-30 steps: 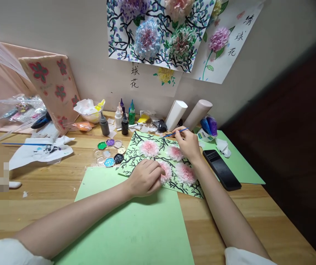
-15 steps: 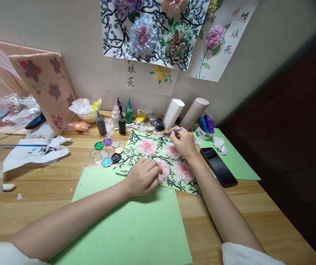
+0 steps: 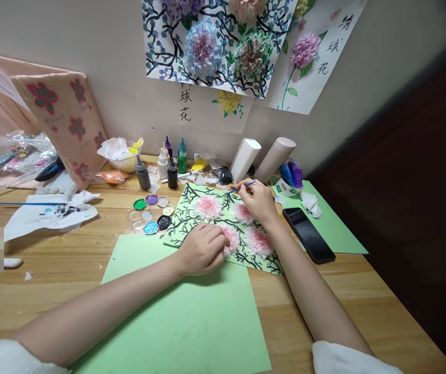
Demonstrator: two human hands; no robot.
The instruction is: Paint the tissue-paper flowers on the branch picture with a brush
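A thin blue paintbrush (image 3: 249,184) sits in the pinched fingers of my right hand (image 3: 259,201). Its tip is at the far edge of a green sheet (image 3: 186,208) painted with black branches. Pink and white ruffled paper flowers (image 3: 207,206) stand out from this sheet. My left hand (image 3: 203,248) rests on the sheet's near edge with its fingers curled in, beside the lower middle flower (image 3: 231,240) and partly covering it. Its fingertips are mostly hidden. Left of the sheet lies a round paint palette (image 3: 147,216) with green, purple, black, blue and pale wells.
Under my left forearm lies a plain green sheet (image 3: 184,322). A black phone (image 3: 308,235) is right of my right wrist. Paint bottles (image 3: 143,174) and two upright containers (image 3: 246,159) line the wall. A stained tissue (image 3: 51,213) lies at left, and flower pictures (image 3: 203,49) hang above.
Almost nothing differs. The view has shifted very slightly, while both hands and the paintbrush keep about the same place on the painted sheet.
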